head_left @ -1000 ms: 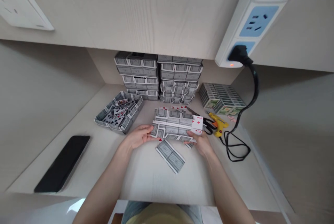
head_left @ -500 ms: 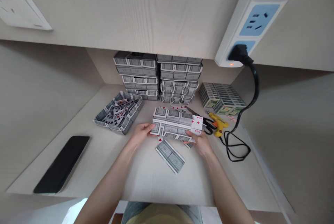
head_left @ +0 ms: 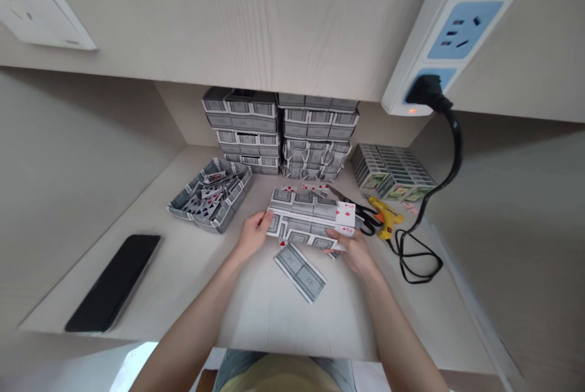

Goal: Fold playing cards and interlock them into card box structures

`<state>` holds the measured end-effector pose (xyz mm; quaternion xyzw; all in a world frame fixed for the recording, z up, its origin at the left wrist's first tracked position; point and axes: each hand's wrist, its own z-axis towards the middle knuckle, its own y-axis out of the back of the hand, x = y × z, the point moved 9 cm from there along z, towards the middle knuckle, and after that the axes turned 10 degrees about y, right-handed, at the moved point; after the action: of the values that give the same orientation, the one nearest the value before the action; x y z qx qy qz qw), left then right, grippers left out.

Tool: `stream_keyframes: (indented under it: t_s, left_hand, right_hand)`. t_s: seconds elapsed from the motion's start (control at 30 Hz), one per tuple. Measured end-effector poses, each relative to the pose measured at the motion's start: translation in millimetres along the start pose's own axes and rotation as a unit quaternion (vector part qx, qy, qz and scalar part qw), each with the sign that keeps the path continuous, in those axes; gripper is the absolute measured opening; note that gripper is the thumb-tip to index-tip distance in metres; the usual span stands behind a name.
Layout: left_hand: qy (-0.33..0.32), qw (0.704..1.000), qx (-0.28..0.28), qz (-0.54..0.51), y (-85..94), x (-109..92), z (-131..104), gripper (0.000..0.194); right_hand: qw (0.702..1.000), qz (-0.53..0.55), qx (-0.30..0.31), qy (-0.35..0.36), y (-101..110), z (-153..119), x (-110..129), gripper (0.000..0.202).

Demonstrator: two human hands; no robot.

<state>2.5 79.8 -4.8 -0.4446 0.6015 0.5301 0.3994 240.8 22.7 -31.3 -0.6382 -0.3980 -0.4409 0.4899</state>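
A panel of joined playing cards (head_left: 307,214), mostly patterned backs, is held level above the desk between both hands. My left hand (head_left: 254,235) pinches its left end with thumb on top and fingers below. At the lower right corner my right hand (head_left: 351,248) grips it, close to two face-up diamond cards that stick out at that end. Below the panel a joined pair of face-down cards (head_left: 300,272) lies slantwise on the desk. Part of a heart card (head_left: 283,243) peeks out under the panel's lower edge.
Left stands a card-made tray (head_left: 223,221) of loose cards, with a black phone (head_left: 114,282) nearer me. Stacked card boxes (head_left: 315,124) line the back. Right are black scissors (head_left: 369,221), a yellow glue gun (head_left: 387,217) with its cord, and packed card decks (head_left: 393,169). A power strip (head_left: 457,44) hangs above.
My left hand has shifted its hold slightly up the panel's left end. The panel stays nearly in place, and the whole view has moved a little.
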Motion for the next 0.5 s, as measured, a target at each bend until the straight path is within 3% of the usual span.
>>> stream_keyframes:
  t_s: [0.27, 0.5]
  left_hand:
    - [-0.021, 0.999, -0.036, 0.011, 6.6, -9, -2, 0.040]
    - [0.053, 0.994, 0.076, -0.050, -8.1, -8, -8, 0.043]
  right_hand:
    - [0.999, 0.004, -0.032, 0.022, 1, 1, 1, 0.041]
    - [0.997, 0.018, -0.059, 0.039, 8, 4, 5, 0.039]
